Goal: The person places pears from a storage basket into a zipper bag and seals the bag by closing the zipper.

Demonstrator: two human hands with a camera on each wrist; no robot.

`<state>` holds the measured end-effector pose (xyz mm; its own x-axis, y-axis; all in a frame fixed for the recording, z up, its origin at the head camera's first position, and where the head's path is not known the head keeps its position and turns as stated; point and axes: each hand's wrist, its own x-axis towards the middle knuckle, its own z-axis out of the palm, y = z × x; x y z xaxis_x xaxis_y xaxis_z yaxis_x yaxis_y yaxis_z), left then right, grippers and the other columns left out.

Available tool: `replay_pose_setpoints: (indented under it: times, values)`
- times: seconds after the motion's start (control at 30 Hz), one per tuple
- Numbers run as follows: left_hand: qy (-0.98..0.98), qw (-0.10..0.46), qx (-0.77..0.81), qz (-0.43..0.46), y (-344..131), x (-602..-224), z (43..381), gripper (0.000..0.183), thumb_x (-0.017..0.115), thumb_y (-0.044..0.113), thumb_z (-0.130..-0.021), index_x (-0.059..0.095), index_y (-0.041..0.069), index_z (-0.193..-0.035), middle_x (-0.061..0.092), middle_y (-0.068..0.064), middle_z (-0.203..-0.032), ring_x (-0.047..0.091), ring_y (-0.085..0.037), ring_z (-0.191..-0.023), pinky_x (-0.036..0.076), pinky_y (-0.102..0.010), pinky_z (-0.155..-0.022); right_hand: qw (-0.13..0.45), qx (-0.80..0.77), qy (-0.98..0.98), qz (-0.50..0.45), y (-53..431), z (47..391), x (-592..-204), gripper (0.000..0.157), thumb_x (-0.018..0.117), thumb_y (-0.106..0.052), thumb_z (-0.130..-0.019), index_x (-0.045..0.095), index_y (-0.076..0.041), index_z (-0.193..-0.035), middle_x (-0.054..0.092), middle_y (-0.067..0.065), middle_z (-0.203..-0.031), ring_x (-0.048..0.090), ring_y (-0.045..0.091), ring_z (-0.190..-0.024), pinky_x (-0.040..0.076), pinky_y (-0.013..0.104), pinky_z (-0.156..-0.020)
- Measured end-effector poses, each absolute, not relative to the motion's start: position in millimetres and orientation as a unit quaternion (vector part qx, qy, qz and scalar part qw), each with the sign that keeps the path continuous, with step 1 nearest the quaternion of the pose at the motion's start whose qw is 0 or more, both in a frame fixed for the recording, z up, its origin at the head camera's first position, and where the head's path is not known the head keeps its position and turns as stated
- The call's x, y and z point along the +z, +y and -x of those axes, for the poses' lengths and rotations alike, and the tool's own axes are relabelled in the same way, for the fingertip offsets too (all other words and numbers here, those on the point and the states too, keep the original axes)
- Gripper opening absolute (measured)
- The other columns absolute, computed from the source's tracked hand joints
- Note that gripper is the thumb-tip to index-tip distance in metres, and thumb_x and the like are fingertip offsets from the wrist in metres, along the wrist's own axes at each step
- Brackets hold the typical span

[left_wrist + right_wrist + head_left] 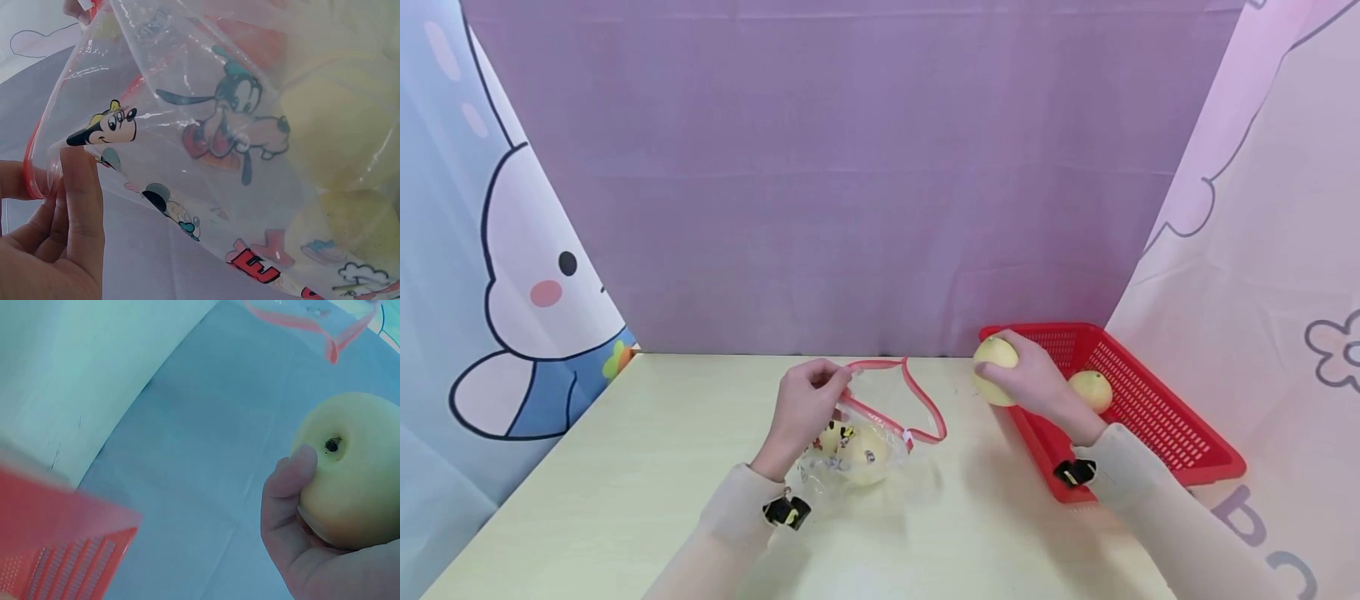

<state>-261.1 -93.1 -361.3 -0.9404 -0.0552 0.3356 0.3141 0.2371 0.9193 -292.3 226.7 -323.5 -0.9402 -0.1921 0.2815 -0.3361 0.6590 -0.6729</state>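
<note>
My left hand pinches the red-trimmed rim of a clear zip bag, whose mouth stands open toward the right. Cartoon figures are printed on the bag, and round pale yellow pears show through its side in the left wrist view. In my right hand is another pale yellow pear, held above the left edge of a red plastic basket. Thumb and fingers wrap around this pear in the right wrist view, with its dark dimpled end exposed.
One more pear lies inside the basket, which stands at the right of the pale wooden table. A purple cloth hangs behind the table, and printed curtains border both sides.
</note>
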Motion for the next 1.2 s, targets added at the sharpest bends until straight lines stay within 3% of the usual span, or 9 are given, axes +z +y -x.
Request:
replay_pose_setpoints:
  times: [0.27, 0.8, 1.2]
  values:
    - [-0.767, 0.149, -0.618, 0.082, -93, -360, 261, 0.018, 0.066, 0.017, -0.100, 0.073, 0.002, -0.093, 0.065, -0.011, -0.076, 0.064, -0.022, -0.054, 0.061, -0.034, -0.052, 0.092, 0.402, -0.898, -0.156, 209, 289, -333, 0.040, 0.078, -0.031, -0.085, 0.058, -0.013, -0.114, 0.062, 0.007, -0.098, 0.061, 0.025, -0.079, 0.057, 0.033, -0.063]
    - [-0.768, 0.151, -0.617, 0.083, -93, -361, 260, 0.018, 0.065, 0.016, -0.100, 0.073, 0.001, -0.093, 0.065, -0.011, -0.076, 0.065, -0.023, -0.054, 0.061, -0.034, -0.052, 0.055, 0.422, -0.887, -0.178, 179, 276, -338, 0.050, 0.076, -0.032, -0.086, 0.056, -0.010, -0.126, 0.061, 0.009, -0.107, 0.062, 0.024, -0.086, 0.059, 0.033, -0.063]
    - [-0.765, 0.152, -0.621, 0.081, -93, -361, 261, 0.017, 0.066, 0.015, -0.099, 0.073, 0.002, -0.092, 0.065, -0.012, -0.075, 0.065, -0.023, -0.053, 0.060, -0.034, -0.051, 0.065, 0.427, -0.876, -0.216, 153, 270, -340, 0.047, 0.075, -0.034, -0.086, 0.059, -0.011, -0.124, 0.063, 0.005, -0.099, 0.061, 0.020, -0.075, 0.056, 0.033, -0.059]
